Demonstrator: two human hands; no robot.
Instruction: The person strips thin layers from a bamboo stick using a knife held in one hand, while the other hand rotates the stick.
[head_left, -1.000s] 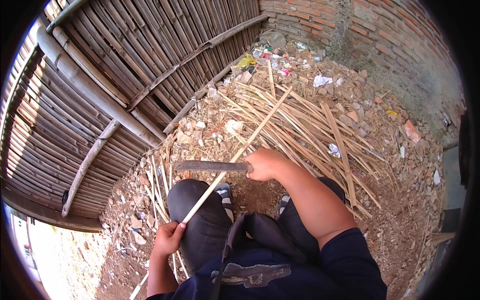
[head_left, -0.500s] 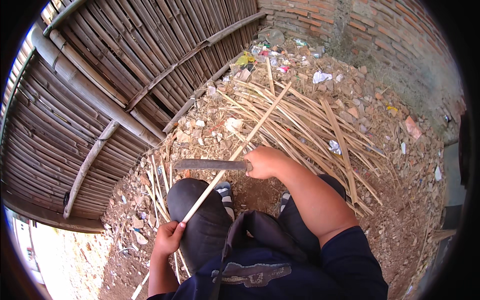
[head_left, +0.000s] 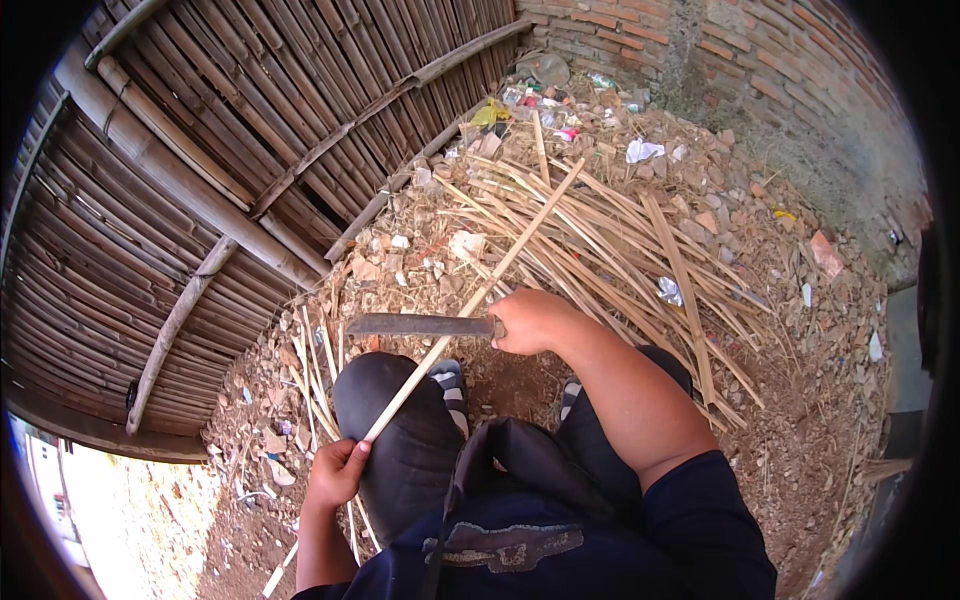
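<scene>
A long pale bamboo strip point(head_left: 408, 388) slants from beside my left knee up and away to the right. Its near end is in my left hand point(head_left: 336, 474), closed with the thumb pressed on top. My right hand point(head_left: 522, 321) grips the handle of a machete point(head_left: 420, 325), whose dark, broad blade points left and lies across the strip ahead of my knees. Whether the edge bites into the strip I cannot tell. The strip's far end reaches over a heap of split bamboo strips point(head_left: 600, 240) in front of me.
More bamboo strips point(head_left: 318, 370) lie by my left knee. A bamboo-slat wall point(head_left: 250, 120) rises at the left, a brick wall point(head_left: 760, 70) at the far right. Stones and litter, including white plastic scraps point(head_left: 644, 151) and a yellow bag point(head_left: 490, 114), cover the ground.
The machete blade has tilted slightly, its tip a little higher than before. Both hands keep their grips and the strip has hardly moved.
</scene>
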